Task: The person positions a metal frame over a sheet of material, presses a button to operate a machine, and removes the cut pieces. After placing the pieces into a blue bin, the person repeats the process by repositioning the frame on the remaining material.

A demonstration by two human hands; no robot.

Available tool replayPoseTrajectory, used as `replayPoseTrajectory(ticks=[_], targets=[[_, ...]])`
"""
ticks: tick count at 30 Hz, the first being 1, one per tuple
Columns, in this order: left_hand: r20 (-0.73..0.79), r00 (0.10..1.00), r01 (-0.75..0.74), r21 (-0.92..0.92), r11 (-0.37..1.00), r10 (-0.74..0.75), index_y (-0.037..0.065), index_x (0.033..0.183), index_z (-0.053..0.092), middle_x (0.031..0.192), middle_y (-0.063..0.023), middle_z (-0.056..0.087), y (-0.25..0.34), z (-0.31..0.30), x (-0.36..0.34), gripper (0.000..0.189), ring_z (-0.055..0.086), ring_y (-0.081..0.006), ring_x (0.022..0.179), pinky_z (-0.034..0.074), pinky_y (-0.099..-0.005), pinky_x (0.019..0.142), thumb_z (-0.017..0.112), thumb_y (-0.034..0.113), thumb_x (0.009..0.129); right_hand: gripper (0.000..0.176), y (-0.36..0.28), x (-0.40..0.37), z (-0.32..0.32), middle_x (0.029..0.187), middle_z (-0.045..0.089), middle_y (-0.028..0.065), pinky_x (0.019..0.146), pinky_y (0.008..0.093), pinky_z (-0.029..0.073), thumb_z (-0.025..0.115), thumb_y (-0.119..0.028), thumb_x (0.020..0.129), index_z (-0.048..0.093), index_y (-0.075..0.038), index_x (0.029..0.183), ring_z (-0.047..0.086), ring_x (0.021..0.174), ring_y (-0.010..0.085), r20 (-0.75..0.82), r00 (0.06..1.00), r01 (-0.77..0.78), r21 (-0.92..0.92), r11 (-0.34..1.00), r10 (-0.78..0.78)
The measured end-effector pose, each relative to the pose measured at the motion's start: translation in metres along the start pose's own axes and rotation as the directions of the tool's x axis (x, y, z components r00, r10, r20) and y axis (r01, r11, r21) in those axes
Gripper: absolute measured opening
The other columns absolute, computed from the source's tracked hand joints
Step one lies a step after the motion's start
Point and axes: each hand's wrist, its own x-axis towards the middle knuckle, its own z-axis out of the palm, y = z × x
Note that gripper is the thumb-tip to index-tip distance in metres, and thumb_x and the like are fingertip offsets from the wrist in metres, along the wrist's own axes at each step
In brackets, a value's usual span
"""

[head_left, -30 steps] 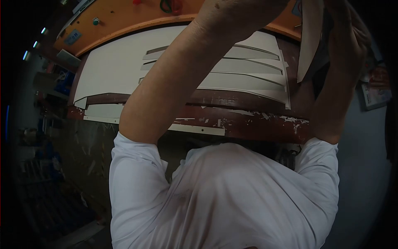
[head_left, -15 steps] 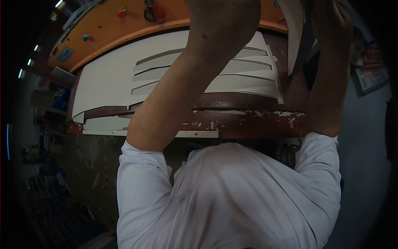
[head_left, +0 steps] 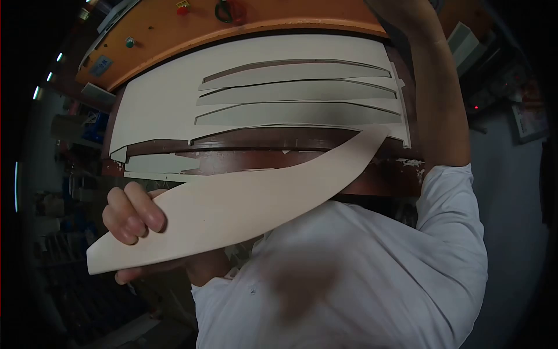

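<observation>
My left hand (head_left: 135, 216) is closed on a long, curved, cream-coloured flat panel (head_left: 250, 198). Its fingers wrap over the face near the left end, and the thumb shows under the lower edge. Tilted in front of my body, the panel tapers up to the right and its far tip overlaps the sheet on the table. That large white sheet (head_left: 157, 87) has several long curved strips (head_left: 302, 90) cut in it. Only my right forearm shows, stretching up past the top edge of the view; the right hand itself is out of frame.
An orange machine bar (head_left: 261, 20) runs behind the sheet, with a green button (head_left: 129, 42), a red button (head_left: 182, 9) and scissors (head_left: 224, 10). White scraps (head_left: 410, 163) lie along the dark red table edge. Shelves with blue items stand at the left.
My left arm has swung down from the top of the view, and the left hand now holds the curved panel across my front. The right forearm remains raised, its upper part shifted left.
</observation>
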Motion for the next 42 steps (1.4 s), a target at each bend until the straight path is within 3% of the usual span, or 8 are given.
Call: replayPoseTrajectory(ticks=[4, 16, 17, 20, 25, 29, 37, 42], targets=[[-0.084, 0.996, -0.023, -0.243, 0.970, 0.002, 0.012, 0.096, 0.054, 0.094, -0.0007, 0.050, 0.038, 0.028, 0.003, 0.039, 0.055, -0.0142, 0.084, 0.051, -0.0298, 0.080, 0.086, 0.032, 0.082, 0.052, 0.003, -0.007, 0.096, 0.113, 0.066, 0.0142, 0.095, 0.0454, 0.050, 0.066, -0.048, 0.099, 0.061, -0.002, 0.122, 0.064, 0.102, 0.0306, 0.249, 0.969, 0.006, -0.023, 1.000, 0.000], [-0.027, 0.987, -0.150, 0.153, 0.977, 0.156, 0.008, 0.129, 0.050, 0.101, -0.0087, 0.055, 0.075, 0.029, -0.011, 0.057, 0.057, -0.0224, 0.089, 0.049, -0.0336, 0.076, 0.059, 0.056, 0.100, 0.062, 0.007, -0.128, 0.251, 0.142, 0.058, 0.0186, 0.115, 0.0457, 0.035, 0.072, -0.038, 0.092, 0.057, 0.000, 0.138, 0.055, 0.132, 0.0344, 0.534, 0.845, 0.101, -0.211, 0.972, 0.028], [-0.038, 0.986, -0.154, 0.156, 0.976, 0.161, 0.009, 0.128, 0.050, 0.101, -0.0085, 0.055, 0.076, 0.026, -0.010, 0.056, 0.057, -0.0227, 0.089, 0.048, -0.0341, 0.077, 0.056, 0.058, 0.101, 0.066, -0.010, -0.132, 0.239, 0.146, 0.055, 0.0180, 0.114, 0.0430, 0.036, 0.067, -0.045, 0.095, 0.055, 0.001, 0.141, 0.054, 0.133, 0.0326, 0.607, 0.786, -0.229, 0.110, 0.967, 0.117], [-0.089, 0.986, -0.135, 0.100, 0.986, 0.144, 0.012, 0.126, 0.050, 0.100, -0.0068, 0.054, 0.074, 0.015, -0.009, 0.050, 0.056, -0.0224, 0.092, 0.046, -0.0358, 0.083, 0.051, 0.057, 0.104, 0.080, -0.079, -0.150, 0.169, 0.147, 0.056, 0.0174, 0.110, 0.0358, 0.042, 0.054, -0.061, 0.099, 0.052, 0.005, 0.145, 0.055, 0.132, 0.0254, 0.865, 0.498, -0.846, 0.469, 0.252, 0.063], [-0.322, 0.937, -0.110, 0.102, 0.989, 0.137, 0.012, 0.113, 0.054, 0.096, -0.0043, 0.054, 0.100, -0.022, -0.003, 0.046, 0.055, -0.0204, 0.091, 0.046, -0.0339, 0.085, 0.050, 0.057, 0.105, 0.072, -0.060, -0.239, 0.124, 0.118, 0.070, 0.0113, 0.099, 0.0321, 0.047, 0.065, -0.053, 0.096, 0.060, 0.010, 0.130, 0.063, 0.114, 0.0183, 0.854, 0.462, -0.855, 0.500, 0.135, -0.239], [-0.527, 0.846, 0.160, 0.100, 0.982, -0.084, 0.010, 0.109, 0.054, 0.094, -0.0044, 0.055, 0.112, -0.068, -0.013, 0.048, 0.055, -0.0185, 0.091, 0.047, -0.0322, 0.086, 0.049, 0.058, 0.104, 0.034, -0.121, -0.298, 0.087, 0.099, 0.068, 0.0026, 0.082, 0.0268, 0.050, 0.070, -0.018, 0.091, 0.066, 0.002, 0.117, 0.061, 0.089, 0.0105, 0.946, 0.275, -0.956, 0.252, 0.149, 0.169], [-0.201, 0.674, 0.703, -0.124, 0.701, -0.711, 0.000, 0.125, 0.052, 0.107, -0.0099, 0.057, -0.018, -0.084, -0.090, 0.060, 0.058, -0.0223, 0.103, 0.049, -0.0370, 0.096, 0.044, 0.056, 0.106, 0.045, -0.253, -0.425, -0.023, 0.106, 0.075, 0.0134, 0.085, 0.0337, 0.053, 0.072, -0.039, 0.093, 0.072, -0.002, 0.119, 0.070, 0.097, 0.0212, 0.426, 0.076, -0.992, -0.062, 0.113, 0.902], [-0.149, 0.370, 0.914, 0.238, 0.330, -0.917, -0.004, 0.144, 0.049, 0.132, -0.0150, 0.059, -0.087, 0.039, -0.149, 0.060, 0.060, -0.0276, 0.120, 0.047, -0.0430, 0.107, 0.045, 0.045, 0.110, 0.036, -0.323, -0.542, -0.123, 0.097, 0.075, 0.0106, 0.080, 0.0309, 0.053, 0.072, -0.034, 0.095, 0.075, -0.002, 0.111, 0.069, 0.088, 0.0167, -0.026, 0.071, -0.997, -0.021, 0.071, 0.997]])
